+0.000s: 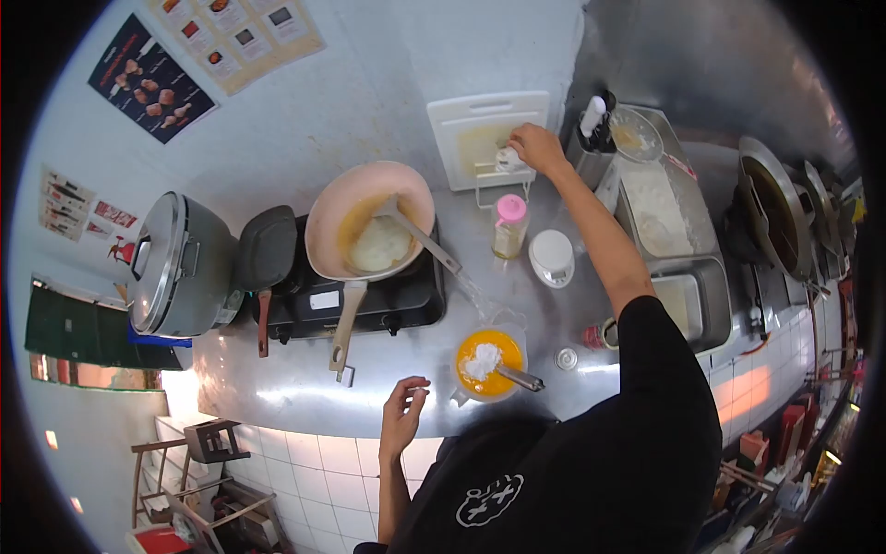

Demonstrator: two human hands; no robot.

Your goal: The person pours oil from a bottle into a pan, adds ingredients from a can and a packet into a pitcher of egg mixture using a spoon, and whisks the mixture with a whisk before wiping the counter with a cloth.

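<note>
My right hand [535,148] reaches to the back wall, its fingers closed on a small white thing [508,160], too small to name surely. It is in front of the white cutting boards [452,138], which lean upright in a wire rack. My left hand [404,411] hovers at the counter's front edge, fingers apart and slightly bent, holding nothing. Just right of it stands a clear pitcher [523,346] of orange-yellow liquid like beaten egg. A heap of white powder [482,361] sits on the liquid, and a metal-handled utensil [520,377] rests in it.
A pink-lined wok [318,217] with a spatula [420,238] stands on the stove [425,300], beside a square pan [266,249] and a large pot [166,305]. Nearby are a pink-lidded bottle [510,226], a small white scale [552,257] and metal trays [706,235] with white powder.
</note>
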